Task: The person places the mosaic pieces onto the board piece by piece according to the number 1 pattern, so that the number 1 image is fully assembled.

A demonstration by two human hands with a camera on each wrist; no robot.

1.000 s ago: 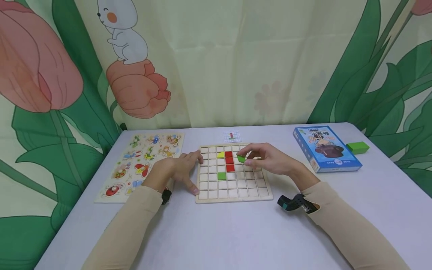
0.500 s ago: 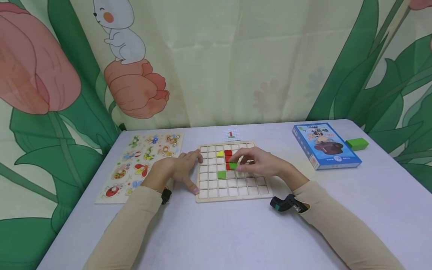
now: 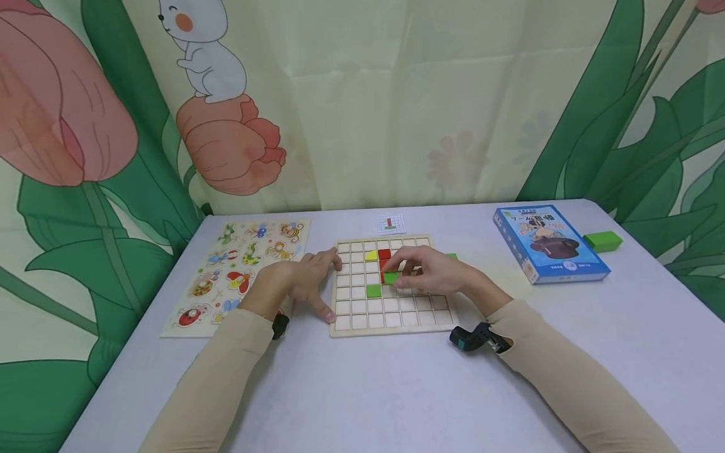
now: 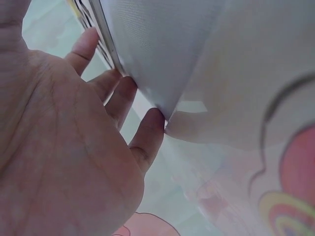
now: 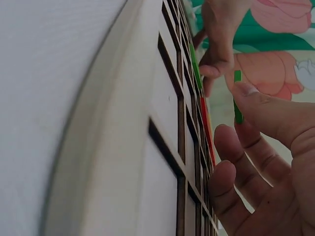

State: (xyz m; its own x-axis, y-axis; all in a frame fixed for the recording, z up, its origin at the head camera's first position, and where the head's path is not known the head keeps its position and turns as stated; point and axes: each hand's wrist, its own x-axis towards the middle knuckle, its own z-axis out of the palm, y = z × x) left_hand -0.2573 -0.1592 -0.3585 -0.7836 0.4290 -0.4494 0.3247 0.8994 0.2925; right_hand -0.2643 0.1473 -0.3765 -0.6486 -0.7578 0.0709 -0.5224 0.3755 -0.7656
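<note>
A wooden grid board [image 3: 419, 319] lies flat on the table in the head view. Its squares hold a yellow tile [image 3: 370, 255], red tiles [image 3: 384, 254] in a column and a green tile [image 3: 373, 290] lower down. My right hand [image 3: 435, 270] pinches a second green tile [image 3: 391, 278] between thumb and fingers, over the board beside the red column. From the right wrist, this held tile [image 5: 238, 101] stands edge-on, apart from the grid. My left hand [image 3: 300, 280] rests at the board's left edge, thumb and fingers spread; the left wrist view shows its palm [image 4: 74, 142].
A small pattern card [image 3: 390, 224] lies behind the board. To the right are a blue box [image 3: 552, 244] and a green block [image 3: 603, 241]; another green piece [image 3: 452, 256] peeks out behind my right hand. A sheet of cartoon insects [image 3: 238, 283] lies left.
My right hand has moved left with the green tile, from right of the red column to right beside it, and tilted the tile flatter. My left hand has stayed put.
</note>
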